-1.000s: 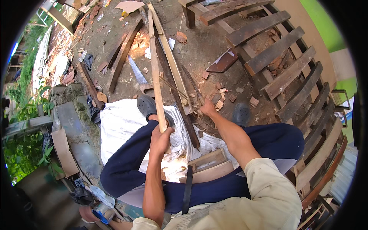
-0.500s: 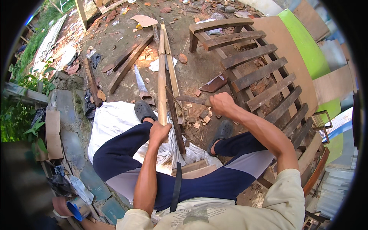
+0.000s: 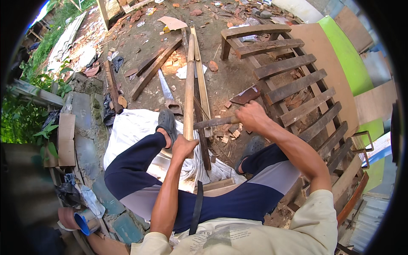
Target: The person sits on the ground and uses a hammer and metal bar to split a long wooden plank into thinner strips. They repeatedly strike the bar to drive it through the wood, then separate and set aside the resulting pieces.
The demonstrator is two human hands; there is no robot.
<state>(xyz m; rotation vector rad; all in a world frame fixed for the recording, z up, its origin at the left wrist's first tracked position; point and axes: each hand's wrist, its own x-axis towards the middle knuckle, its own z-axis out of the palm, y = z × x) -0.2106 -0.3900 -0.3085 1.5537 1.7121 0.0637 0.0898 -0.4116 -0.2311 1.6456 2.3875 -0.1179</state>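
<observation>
While gripped, stick point(image 3: 189, 80) under blade point(image 3: 212, 123)

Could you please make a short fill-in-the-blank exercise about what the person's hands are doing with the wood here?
1. The left hand grips a long pale wooden ____.
2. The right hand holds a dark blade across the ____ of that wood.
3. A hand saw lies on the ____.

Missing words: stick; side; ground

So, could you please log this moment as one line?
left hand: grips pole | right hand: holds blade against pole | saw: on ground
</observation>
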